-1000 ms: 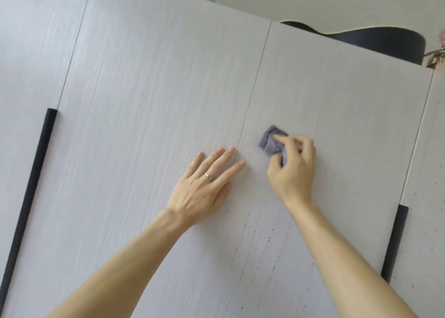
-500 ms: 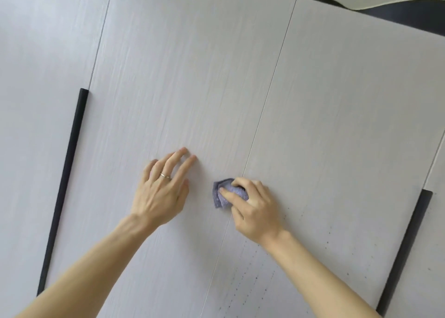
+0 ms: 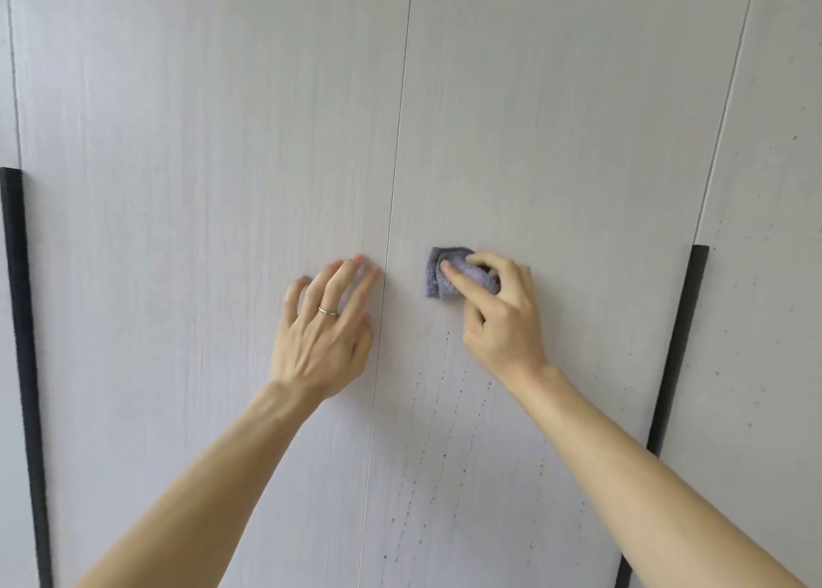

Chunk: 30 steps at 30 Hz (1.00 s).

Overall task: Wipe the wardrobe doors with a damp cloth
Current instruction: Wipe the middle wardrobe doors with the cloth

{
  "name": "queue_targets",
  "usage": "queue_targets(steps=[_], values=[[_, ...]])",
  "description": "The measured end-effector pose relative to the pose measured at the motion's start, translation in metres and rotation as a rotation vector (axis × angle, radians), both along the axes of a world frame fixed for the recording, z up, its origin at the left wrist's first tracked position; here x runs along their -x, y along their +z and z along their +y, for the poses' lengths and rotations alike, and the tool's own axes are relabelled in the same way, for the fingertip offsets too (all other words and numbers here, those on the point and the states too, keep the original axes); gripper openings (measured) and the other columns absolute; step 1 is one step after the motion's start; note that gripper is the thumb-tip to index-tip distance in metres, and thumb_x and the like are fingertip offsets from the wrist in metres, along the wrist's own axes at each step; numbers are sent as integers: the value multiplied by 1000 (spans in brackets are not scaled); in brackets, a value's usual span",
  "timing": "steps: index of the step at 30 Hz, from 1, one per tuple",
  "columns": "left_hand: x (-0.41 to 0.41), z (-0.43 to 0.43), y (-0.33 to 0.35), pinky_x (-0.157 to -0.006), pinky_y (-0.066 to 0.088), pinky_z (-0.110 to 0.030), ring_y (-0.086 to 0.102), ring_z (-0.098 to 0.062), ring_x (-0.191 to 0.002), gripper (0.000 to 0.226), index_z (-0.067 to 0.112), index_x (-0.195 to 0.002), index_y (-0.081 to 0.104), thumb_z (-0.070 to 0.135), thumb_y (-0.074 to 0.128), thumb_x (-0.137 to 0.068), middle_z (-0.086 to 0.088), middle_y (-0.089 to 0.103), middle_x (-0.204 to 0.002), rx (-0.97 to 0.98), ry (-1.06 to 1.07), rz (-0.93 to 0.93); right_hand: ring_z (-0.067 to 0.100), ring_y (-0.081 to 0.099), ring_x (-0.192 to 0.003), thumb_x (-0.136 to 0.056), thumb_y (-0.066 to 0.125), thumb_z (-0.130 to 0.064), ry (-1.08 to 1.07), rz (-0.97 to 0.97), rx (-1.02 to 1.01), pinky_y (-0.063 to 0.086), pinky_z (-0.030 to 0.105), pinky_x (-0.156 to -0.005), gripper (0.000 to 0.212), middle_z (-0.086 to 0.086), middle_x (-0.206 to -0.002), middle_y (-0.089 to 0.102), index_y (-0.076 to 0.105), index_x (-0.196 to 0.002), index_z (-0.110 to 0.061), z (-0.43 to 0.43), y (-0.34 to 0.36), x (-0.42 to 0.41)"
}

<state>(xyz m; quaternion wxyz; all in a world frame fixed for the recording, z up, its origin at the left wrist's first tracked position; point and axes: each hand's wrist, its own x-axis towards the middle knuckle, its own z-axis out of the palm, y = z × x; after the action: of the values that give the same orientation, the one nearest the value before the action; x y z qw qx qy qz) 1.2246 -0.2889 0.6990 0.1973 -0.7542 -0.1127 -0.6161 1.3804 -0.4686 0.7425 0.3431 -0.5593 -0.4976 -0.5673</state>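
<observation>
Two pale grey wood-grain wardrobe doors fill the view, the left door [image 3: 200, 187] and the right door [image 3: 556, 142], split by a thin vertical seam. My right hand [image 3: 502, 320] grips a small bunched blue-grey cloth [image 3: 438, 278] and presses it on the right door just right of the seam. My left hand [image 3: 329, 334], with a ring on one finger, lies flat with straight fingers on the left door, fingertips close to the seam. Rows of small dark specks run down the right door below the cloth.
A long black handle [image 3: 22, 365] runs down the left door's left edge. Another black handle [image 3: 676, 365] runs down the right door's right edge. A further speckled door panel [image 3: 778, 276] lies at the far right.
The cloth and my right hand went from the right door leftward over the seam, then back onto the right door. My left hand shifted left, then back beside the seam. The view dropped lower.
</observation>
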Motion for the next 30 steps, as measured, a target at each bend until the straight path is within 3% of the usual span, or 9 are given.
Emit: queue_targets(steps=[3, 6, 8, 12, 18, 23, 26, 30], values=[[1, 1, -11, -114, 29, -50, 37, -27, -141, 55, 16, -147, 52, 21, 57, -93, -7, 43, -155, -16, 15, 21, 29, 54, -94, -88, 47, 3, 5, -94, 204, 51, 36, -79, 47, 10, -114, 65, 74, -120, -19, -12, -73, -2], [7, 5, -17, -116, 27, -51, 36, -28, -143, 54, 17, -149, 50, 25, 54, -95, -7, 40, -158, -27, 14, 51, 27, 53, -95, -85, 45, 1, 3, -77, 284, 52, 37, -73, 50, 7, -113, 67, 75, -118, -22, -20, -82, -1], [9, 4, -16, -117, 27, -51, 34, -28, -144, 55, 16, -150, 48, 25, 55, -96, -7, 38, -159, -28, 8, 63, 29, 53, -96, -86, 47, 0, 8, 13, 172, 51, 36, -76, 48, 8, -114, 64, 75, -118, -22, -19, -53, 1], [16, 1, -18, -116, 26, -54, 33, -28, -145, 58, 18, -151, 46, 25, 55, -94, -7, 35, -161, -11, 14, 117, 27, 50, -92, -83, 53, 7, 34, 188, -114, 41, 22, -85, 51, 9, -113, 60, 74, -120, -20, 0, 15, 9], [55, 25, -51, -111, 32, -52, 43, -27, -135, 58, 18, -150, 47, 28, 48, -93, -7, 43, -155, 112, 107, 110, 31, 53, -92, -87, 55, 0, 73, 190, -157, 41, 24, -78, 45, 12, -113, 58, 71, -124, -19, 45, 70, 40], [94, 48, -68, -106, 37, -51, 44, -25, -130, 56, 18, -147, 51, 30, 44, -93, -5, 46, -151, 221, 201, 104, 31, 52, -91, -86, 53, 0, 117, 54, -5, 48, 36, -72, 49, 11, -116, 58, 68, -129, -19, 97, 57, 81], [99, 54, -78, -104, 38, -50, 44, -26, -131, 59, 19, -148, 48, 26, 48, -90, -3, 44, -152, 264, 208, 92, 32, 52, -85, -79, 56, 3, 122, -82, 130, 48, 38, -74, 52, 11, -112, 62, 70, -125, -17, 114, 16, 94], [98, 53, -82, -106, 39, -49, 43, -29, -138, 63, 17, -151, 43, 23, 49, -88, -6, 40, -156, 289, 164, 86, 30, 53, -84, -86, 43, -5, 153, -213, 378, 51, 40, -69, 46, 10, -111, 64, 71, -120, -16, 114, -50, 92]])
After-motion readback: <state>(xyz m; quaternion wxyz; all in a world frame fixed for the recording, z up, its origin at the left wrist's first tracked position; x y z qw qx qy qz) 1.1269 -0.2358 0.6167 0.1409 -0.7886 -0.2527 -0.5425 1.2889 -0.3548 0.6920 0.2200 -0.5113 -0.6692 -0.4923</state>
